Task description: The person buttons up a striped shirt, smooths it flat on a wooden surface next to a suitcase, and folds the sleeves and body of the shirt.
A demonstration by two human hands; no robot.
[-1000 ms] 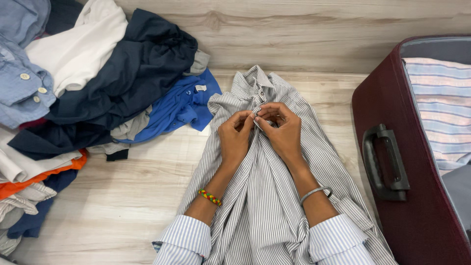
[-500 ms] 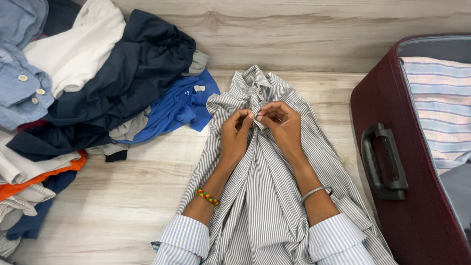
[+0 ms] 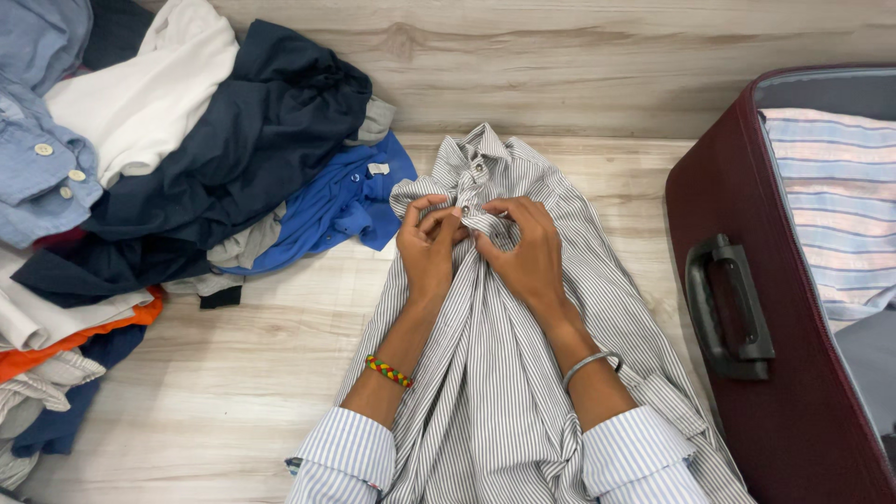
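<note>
A grey-and-white striped shirt (image 3: 504, 373) lies on the wooden floor in front of me, collar pointing away. My left hand (image 3: 427, 250) and my right hand (image 3: 525, 250) meet at the shirt's front placket just below the collar. Both pinch the striped fabric there, fingertips touching at a button. A beaded bracelet circles my left wrist and a metal bangle my right. The shirt's front bunches into folds between my forearms.
A heap of clothes (image 3: 168, 159) fills the left side: dark navy, white, light blue, bright blue and orange pieces. An open maroon suitcase (image 3: 747, 215) with a black handle (image 3: 728, 308) stands at the right, holding a folded striped garment (image 3: 835, 205).
Both hands have slid a little up the placket toward the collar and closed tighter on the fabric. The suitcase and the clothes heap have not moved.
</note>
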